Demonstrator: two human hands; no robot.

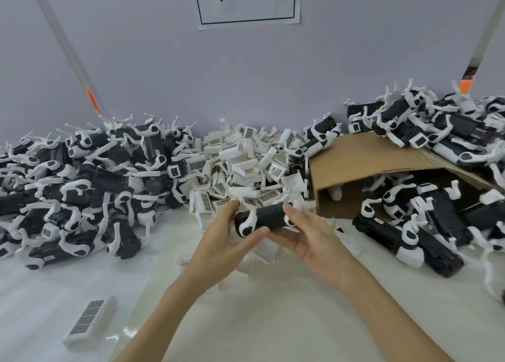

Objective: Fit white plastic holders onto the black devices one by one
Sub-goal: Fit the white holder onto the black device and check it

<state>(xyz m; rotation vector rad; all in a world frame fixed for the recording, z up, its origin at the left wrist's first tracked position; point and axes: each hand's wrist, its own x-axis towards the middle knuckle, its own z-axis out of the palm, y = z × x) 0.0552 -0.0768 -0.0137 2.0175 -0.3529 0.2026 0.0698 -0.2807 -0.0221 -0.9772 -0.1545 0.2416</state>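
A black device [266, 216] with white arms is held level above the white table, just in front of the heap of white plastic holders [246, 162]. My left hand [226, 236] grips its left end, thumb under the round white-and-black joint. My right hand [306, 236] holds its right end from below, fingers curled round it. One holder with a barcode label [90, 320] lies alone at the near left.
A big pile of black devices [82, 192] fills the left side. More devices [437, 222] spill from and lie on a tipped cardboard box [363, 159] at the right. A grey wall with a paper sign [247, 0] closes the back.
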